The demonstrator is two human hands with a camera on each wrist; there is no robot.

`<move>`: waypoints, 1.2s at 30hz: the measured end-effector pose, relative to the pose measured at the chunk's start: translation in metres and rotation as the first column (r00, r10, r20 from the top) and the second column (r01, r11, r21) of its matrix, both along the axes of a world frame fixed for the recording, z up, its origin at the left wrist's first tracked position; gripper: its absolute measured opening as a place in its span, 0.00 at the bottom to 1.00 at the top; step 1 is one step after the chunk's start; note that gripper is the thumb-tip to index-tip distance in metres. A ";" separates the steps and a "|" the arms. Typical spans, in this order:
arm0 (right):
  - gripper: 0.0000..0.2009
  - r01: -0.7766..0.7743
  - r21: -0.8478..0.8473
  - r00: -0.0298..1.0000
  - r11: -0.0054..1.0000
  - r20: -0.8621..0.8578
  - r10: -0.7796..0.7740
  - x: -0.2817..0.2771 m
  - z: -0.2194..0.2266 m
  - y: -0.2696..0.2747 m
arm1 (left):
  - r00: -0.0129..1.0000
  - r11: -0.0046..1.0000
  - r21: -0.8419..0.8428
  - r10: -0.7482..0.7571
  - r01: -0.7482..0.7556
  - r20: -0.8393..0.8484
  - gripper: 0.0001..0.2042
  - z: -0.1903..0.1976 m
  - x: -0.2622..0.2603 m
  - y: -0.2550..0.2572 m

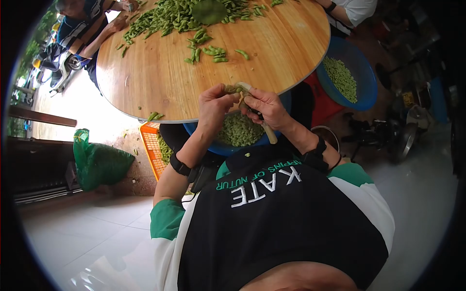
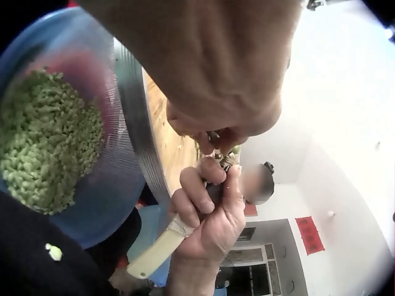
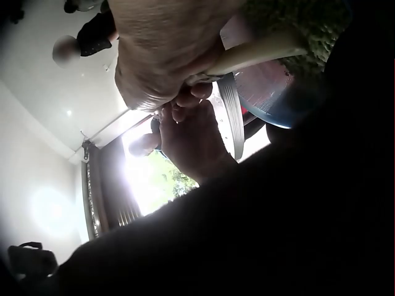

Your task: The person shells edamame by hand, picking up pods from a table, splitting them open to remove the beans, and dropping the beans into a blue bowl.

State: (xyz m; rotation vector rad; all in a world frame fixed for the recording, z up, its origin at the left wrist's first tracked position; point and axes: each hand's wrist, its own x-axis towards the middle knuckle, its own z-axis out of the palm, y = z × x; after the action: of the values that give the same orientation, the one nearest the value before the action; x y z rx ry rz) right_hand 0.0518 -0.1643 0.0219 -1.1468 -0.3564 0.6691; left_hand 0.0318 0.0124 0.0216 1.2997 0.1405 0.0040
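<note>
My left hand pinches a green bean pod between thumb and fingers, above the near edge of the round wooden table. Close against it, my right hand grips a tool with a long cream handle; its working end is hidden among the fingers. In the left wrist view, that handle slants down out of the right hand, and a small hole shows at its tip. Below both hands sits a blue basin of shelled green beans.
Bean pods are heaped across the far side of the table. A second blue basin with beans stands right. An orange crate and green bag lie left. Other people sit at the far left and far right.
</note>
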 end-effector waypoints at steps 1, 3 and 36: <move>0.15 0.017 0.022 1.000 1.000 -0.008 -0.016 0.000 0.001 0.000 | 1.000 1.000 -0.001 0.003 -0.003 0.000 0.02 0.000 0.001 0.000; 0.15 0.040 0.020 0.999 0.999 0.004 -0.041 0.001 -0.004 0.000 | 0.999 0.999 -0.034 -0.037 0.037 0.010 0.01 -0.002 0.005 0.002; 0.07 0.171 0.257 0.944 0.951 -0.320 -0.083 0.004 0.004 -0.004 | 0.873 0.748 0.603 -0.066 -0.277 0.483 0.05 0.010 0.015 -0.017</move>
State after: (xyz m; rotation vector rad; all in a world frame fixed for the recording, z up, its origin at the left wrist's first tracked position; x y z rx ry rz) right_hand 0.0558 -0.1679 0.0262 -0.7716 -0.1056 0.6457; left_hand 0.0466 -0.0046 0.0315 1.9629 -0.2417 0.5254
